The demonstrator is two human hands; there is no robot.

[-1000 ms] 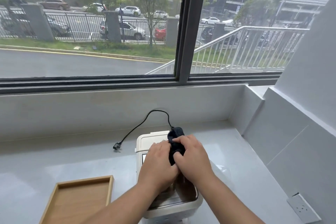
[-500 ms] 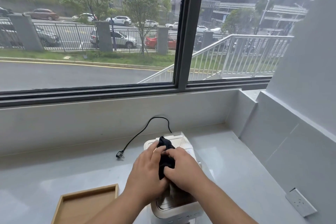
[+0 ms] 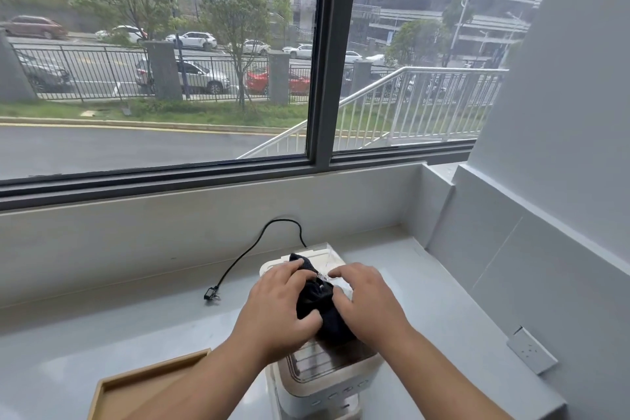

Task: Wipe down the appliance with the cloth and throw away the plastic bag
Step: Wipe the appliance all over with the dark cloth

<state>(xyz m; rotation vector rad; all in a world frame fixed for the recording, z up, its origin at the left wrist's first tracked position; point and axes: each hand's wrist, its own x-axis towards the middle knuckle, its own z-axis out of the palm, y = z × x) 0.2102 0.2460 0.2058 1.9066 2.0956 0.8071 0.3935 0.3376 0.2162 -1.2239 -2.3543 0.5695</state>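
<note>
**A black cloth (image 3: 315, 303) is held by both hands on top of the white appliance (image 3: 324, 382).**

The cloth is bunched on the rear half of the appliance's lid and is taken from both sides. The grip of the left hand (image 3: 278, 310) is closed on it, with fingers curled over its far end and the thumb pressed into its near side. The grip of the right hand (image 3: 370, 303) is closed on its right edge, where crinkled clear plastic (image 3: 335, 280) is seen at the fingertips. The appliance is stood on the grey bench (image 3: 443, 310) below a window (image 3: 170, 78). A black cord (image 3: 238, 261) is run from its back to a plug (image 3: 211, 294) lying on the bench at the left. A wooden tray (image 3: 143, 389) is set at the near left, and a socket (image 3: 531, 354) is mounted on the wall (image 3: 562, 215) at the right.
</note>
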